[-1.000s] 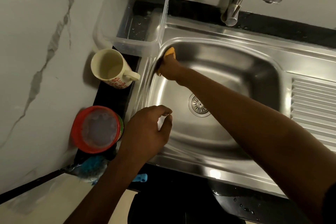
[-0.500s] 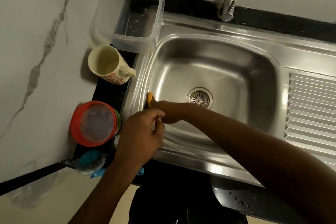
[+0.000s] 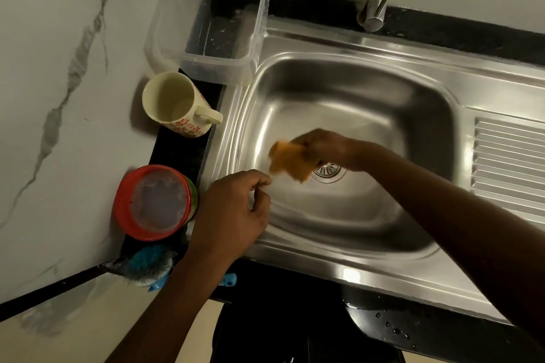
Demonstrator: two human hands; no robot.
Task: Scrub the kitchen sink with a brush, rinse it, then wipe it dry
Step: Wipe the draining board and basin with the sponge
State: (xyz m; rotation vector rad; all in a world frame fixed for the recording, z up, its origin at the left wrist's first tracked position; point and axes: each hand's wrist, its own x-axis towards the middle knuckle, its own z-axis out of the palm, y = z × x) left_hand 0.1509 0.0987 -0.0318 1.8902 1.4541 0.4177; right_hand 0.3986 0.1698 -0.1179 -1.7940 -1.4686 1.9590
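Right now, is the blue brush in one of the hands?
No, the blue brush lies on the black counter, while the right hand grips an orange cloth in the sink.

Head view: the right hand (image 3: 321, 146) grips a crumpled orange cloth (image 3: 290, 160) low inside the steel sink (image 3: 368, 47). The blurred cloth spreads left of the fingers, and the drain strainer (image 3: 328, 171) lies just right of the grip. Nearer than the grip and to its left, the left hand (image 3: 233, 212) is at the sink's rim, its fingers loosely curled and holding nothing. Well left of the grip, a mug (image 3: 177, 103), a red-lidded tub (image 3: 154, 202) and a clear plastic box (image 3: 206, 26) stand on the dark counter (image 3: 174, 153). A blue brush (image 3: 147, 264) lies beside the left forearm, and the tap (image 3: 377, 0) rises beyond the grip.
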